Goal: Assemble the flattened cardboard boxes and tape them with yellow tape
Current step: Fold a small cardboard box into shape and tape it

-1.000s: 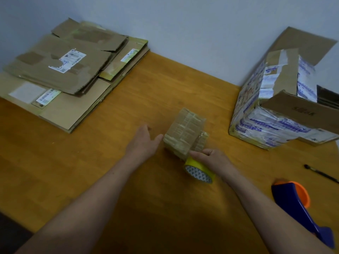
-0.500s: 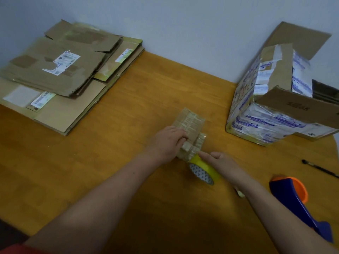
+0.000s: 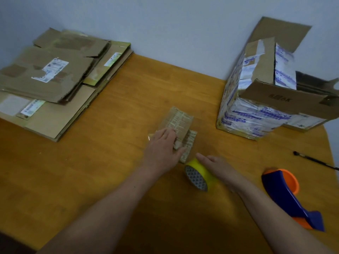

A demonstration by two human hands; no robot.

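Observation:
A small, tape-covered cardboard box (image 3: 180,120) lies in the middle of the wooden table (image 3: 110,162). My left hand (image 3: 163,153) rests on its near end, fingers fairly straight and pressing down on the cardboard. Just right of it, a yellow tape roll (image 3: 199,175) stands on edge. My right hand (image 3: 216,167) lies against the roll's far side with the fingers stretched out; its thumb is hidden. A stack of flattened cardboard boxes (image 3: 55,79) sits at the far left.
A large taped box (image 3: 256,107) with open flaps stands at the right against the wall. A blue and orange tape dispenser (image 3: 286,193) lies near my right forearm. A black pen (image 3: 315,162) lies by the table's right edge.
My left hand moved from beside the small box onto its near end and presses there. My right hand's fingers straightened over the roll, which shifted slightly away from the box.

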